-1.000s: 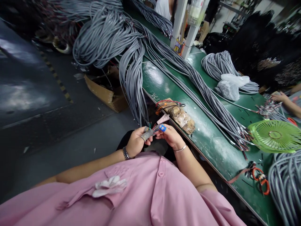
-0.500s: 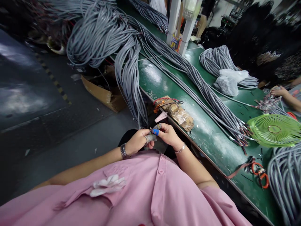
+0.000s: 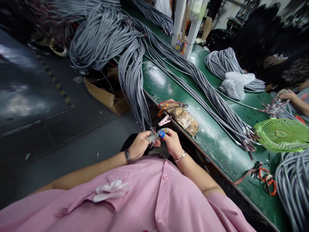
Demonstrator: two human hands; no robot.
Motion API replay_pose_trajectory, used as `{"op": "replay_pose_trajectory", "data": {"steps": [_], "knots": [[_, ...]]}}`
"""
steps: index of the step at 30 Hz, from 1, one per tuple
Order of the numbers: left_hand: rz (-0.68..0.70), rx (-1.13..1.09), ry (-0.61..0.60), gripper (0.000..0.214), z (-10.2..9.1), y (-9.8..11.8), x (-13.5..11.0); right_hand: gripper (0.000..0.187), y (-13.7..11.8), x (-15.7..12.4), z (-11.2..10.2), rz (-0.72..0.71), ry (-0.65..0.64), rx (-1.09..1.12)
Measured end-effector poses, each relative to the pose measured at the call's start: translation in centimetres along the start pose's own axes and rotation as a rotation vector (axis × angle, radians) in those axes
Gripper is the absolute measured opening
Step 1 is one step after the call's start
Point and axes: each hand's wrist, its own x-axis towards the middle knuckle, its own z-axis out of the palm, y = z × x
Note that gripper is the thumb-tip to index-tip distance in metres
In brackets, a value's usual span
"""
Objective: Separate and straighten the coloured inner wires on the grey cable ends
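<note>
In front of my waist, my left hand (image 3: pixel 141 145) is closed, pinching the end of a grey cable. Thin coloured wires (image 3: pixel 153 130) fan out above its thumb. My right hand (image 3: pixel 172 143) meets it from the other side, its thumb and forefinger pressed together at the same cable end. Blue tape covers my right thumb, and greyish wraps cover other fingertips. The fingers hide most of the cable. Just beyond them, a pink clip (image 3: pixel 164 120) sits at the table edge beside a taped wooden block (image 3: pixel 184 117).
Long grey cable bundles (image 3: pixel 193 72) lie across the green table (image 3: pixel 156 77) and hang over its edge. To the right are a green fan (image 3: pixel 281 133), orange-handled scissors (image 3: pixel 267 181) and another person's hand (image 3: pixel 286 94). A cardboard box (image 3: pixel 106 96) stands on the floor.
My hands have tilted and shifted slightly, so the coloured wire ends now show above my left thumb. The pink clip's shape shows more clearly; the view has moved a little.
</note>
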Motion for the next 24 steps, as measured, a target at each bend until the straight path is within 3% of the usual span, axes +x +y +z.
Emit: {"op": "replay_pose_trajectory", "data": {"steps": [6,13,24], "knots": [[0.096,0.281,-0.107,0.016,-1.2,0.5,-0.2,0.026,-1.1,0.9,-0.3,0.058,-0.142,-0.113],[0.028,-0.042,0.033,0.021,-0.9,-1.0,-0.2,0.030,-0.7,0.9,0.1,0.123,-0.142,-0.054],[0.030,-0.089,0.078,0.025,-1.0,-1.1,-0.3,0.021,-0.6,0.6,0.7,0.110,-0.021,-0.020]]}}
